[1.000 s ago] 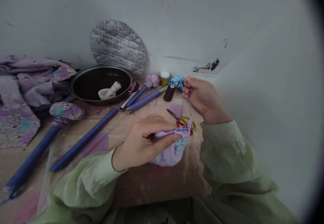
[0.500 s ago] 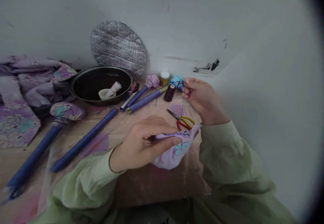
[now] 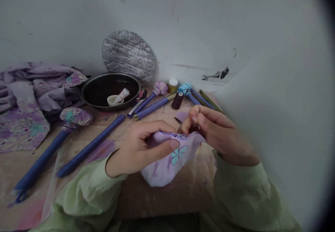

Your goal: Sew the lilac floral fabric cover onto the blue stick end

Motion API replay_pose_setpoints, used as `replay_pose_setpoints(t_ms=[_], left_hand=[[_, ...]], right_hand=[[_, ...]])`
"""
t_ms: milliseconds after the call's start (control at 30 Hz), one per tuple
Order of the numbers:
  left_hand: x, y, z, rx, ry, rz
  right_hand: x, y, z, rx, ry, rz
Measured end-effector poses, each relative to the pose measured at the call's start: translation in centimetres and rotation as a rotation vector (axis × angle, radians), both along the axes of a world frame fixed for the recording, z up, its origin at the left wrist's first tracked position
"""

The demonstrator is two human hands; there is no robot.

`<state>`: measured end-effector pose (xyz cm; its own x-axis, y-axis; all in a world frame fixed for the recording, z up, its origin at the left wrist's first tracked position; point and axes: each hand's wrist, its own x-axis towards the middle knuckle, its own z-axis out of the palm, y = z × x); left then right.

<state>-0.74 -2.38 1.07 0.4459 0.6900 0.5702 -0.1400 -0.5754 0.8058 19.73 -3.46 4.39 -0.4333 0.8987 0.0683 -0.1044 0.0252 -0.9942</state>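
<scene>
My left hand (image 3: 142,144) pinches the gathered upper edge of a lilac cloth piece (image 3: 167,164) with a turquoise flower, thumb in front and fingers behind. Just right of it, my right hand (image 3: 222,130) is closed, with a thin needle (image 3: 197,116) held upright between thumb and index finger. Its other fingers reach down to the cloth's edge. Behind the hands stands a dark thread spool (image 3: 177,101). The dark tip of the pliers (image 3: 178,120) shows between the hands; their handles are hidden.
A black pan (image 3: 110,106) holds a small white cup (image 3: 111,100). Blue-wrapped sticks (image 3: 91,146), some with cloth heads, lie on the table. Floral fabric (image 3: 23,120) is heaped at left. A lidded jar (image 3: 172,85) and a silver round mat (image 3: 128,55) are near the wall.
My right hand has come down from beside the blue cloth head to the cloth's edge. The cloth hangs slightly lower and further left, and the pliers' handles are now covered.
</scene>
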Motion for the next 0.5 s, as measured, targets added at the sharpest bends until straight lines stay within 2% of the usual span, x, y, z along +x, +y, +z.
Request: replay_pose_setpoints(t_ms=[100, 233, 400, 500], left_hand=[[-0.4, 0.2, 0.5, 0.015, 0.068, -0.041], [-1.0, 0.6, 2.1, 0.112, 0.207, -0.155], [-1.6, 1.4, 4.4, 0.259, 0.207, -0.273], [-1.7, 1.8, 5.0, 0.309, 0.235, -0.298]], right_hand=[[0.4, -0.9, 0.4, 0.005, 0.040, -0.005], [0.7, -2.2, 0.8, 0.060, 0.058, 0.041], [0.3, -3.7, 1.6, 0.171, 0.123, -0.063], [0.0, -4.3, 1.9, 0.208, 0.136, -0.005]])
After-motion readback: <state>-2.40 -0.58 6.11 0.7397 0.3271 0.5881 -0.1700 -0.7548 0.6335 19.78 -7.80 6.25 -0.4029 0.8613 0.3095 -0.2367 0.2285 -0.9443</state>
